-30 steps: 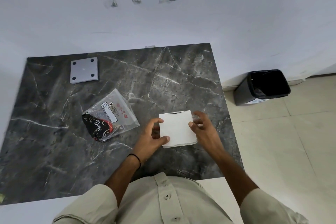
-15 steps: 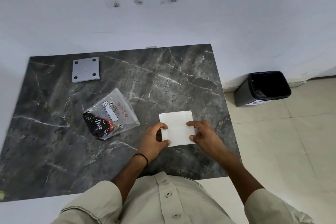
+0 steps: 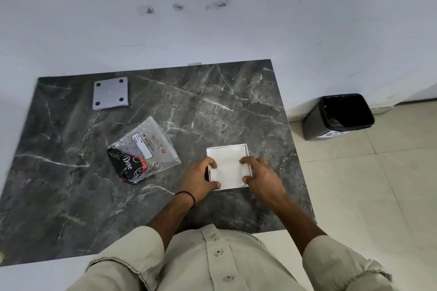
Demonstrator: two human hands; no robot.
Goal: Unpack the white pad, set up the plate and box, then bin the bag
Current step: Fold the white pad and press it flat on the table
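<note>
A white square box (image 3: 228, 162) with a raised rim and a white pad filling its top lies flat on the dark marble table (image 3: 71, 186), near the right front. My left hand (image 3: 200, 180) grips its left side and near corner. My right hand (image 3: 263, 177) grips its right side, fingertips on the pad. A clear plastic bag (image 3: 151, 146) with a printed label and a black and red item inside lies to the left of the box. A grey square plate (image 3: 110, 93) with black dots at its corners sits at the table's far left.
A black bin (image 3: 340, 116) with a dark liner stands on the tiled floor to the right of the table, against the white wall. The table's right edge runs close to the box.
The white box was held tilted between both hands; now it lies flat on the table, a little nearer me, with both hands still on its sides.
</note>
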